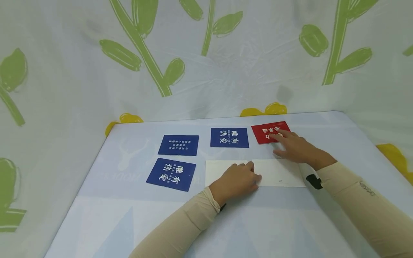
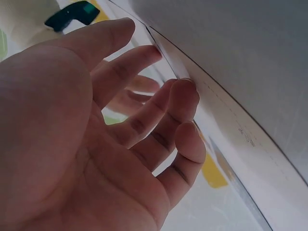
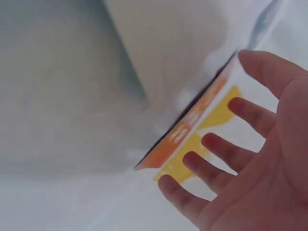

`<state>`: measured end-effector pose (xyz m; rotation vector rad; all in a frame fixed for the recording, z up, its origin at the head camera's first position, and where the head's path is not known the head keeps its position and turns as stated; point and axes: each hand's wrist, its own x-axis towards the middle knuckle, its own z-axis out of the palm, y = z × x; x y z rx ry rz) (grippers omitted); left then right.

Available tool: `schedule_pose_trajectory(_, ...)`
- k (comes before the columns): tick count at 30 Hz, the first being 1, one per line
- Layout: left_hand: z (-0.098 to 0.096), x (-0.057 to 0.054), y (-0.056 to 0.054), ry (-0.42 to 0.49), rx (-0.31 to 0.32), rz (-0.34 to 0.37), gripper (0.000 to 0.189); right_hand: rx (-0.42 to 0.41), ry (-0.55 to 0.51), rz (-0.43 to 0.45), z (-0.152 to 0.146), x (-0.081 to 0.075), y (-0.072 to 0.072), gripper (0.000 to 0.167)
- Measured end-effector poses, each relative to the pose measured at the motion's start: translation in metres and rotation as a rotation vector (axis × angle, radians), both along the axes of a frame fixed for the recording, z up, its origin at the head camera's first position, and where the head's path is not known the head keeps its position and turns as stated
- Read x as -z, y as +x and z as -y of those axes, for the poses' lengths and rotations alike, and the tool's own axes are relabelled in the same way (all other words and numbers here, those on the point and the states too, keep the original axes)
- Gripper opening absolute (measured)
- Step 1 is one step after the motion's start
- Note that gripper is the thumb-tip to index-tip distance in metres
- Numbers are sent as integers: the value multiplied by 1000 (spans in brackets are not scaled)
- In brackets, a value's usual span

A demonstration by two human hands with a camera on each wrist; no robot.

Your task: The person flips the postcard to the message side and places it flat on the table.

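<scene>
Both hands lie open: the right hand (image 1: 295,145) presses flat fingertips on the red card (image 1: 269,132) at the far bench (image 1: 338,143) edge, the left hand (image 1: 237,179) rests on a white card (image 1: 222,168). Sliding needs light, even pressure, I think.

Surface finishes noted
Matt paper is seen in the red card (image 1: 269,132) and white sheets (image 1: 280,173); the desk (image 1: 129,215) is covered in smooth, faintly glossy cloth.

3 blue cards (image 1: 178,145) – white lettering, 1 red card (image 1: 270,132), white cards (image 1: 279,173), leaf-print curtain (image 1: 206,57)
</scene>
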<state>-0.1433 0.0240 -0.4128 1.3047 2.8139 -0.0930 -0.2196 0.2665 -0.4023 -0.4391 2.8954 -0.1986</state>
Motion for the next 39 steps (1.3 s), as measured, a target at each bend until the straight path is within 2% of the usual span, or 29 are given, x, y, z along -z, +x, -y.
schedule_pose_trajectory(6, 1, 1, -1, -7, -6, 2, 28, 46, 11, 92, 3, 0, -22, 81)
schedule_pose_trajectory(11, -3, 3, 0, 13, 3, -12, 26, 72, -15, 128, 0, 1, -29, 83)
schedule_pose_trajectory(18, -4, 2, -1, 15, -7, -40, 25, 104, -39, 145, 1, -6, -38, 86)
schedule_pose_trajectory(23, -2, -1, 1, -6, -10, -36, 26, 113, -89, 182, 2, -4, -38, 82)
schedule_pose_trajectory(29, 1, -3, 0, -32, -13, -14, 25, 114, -92, 226, 4, 2, -37, 76)
schedule_pose_trajectory(39, -1, -3, -1, -13, 16, -38, 23, 107, -50, 228, 1, -6, -35, 74)
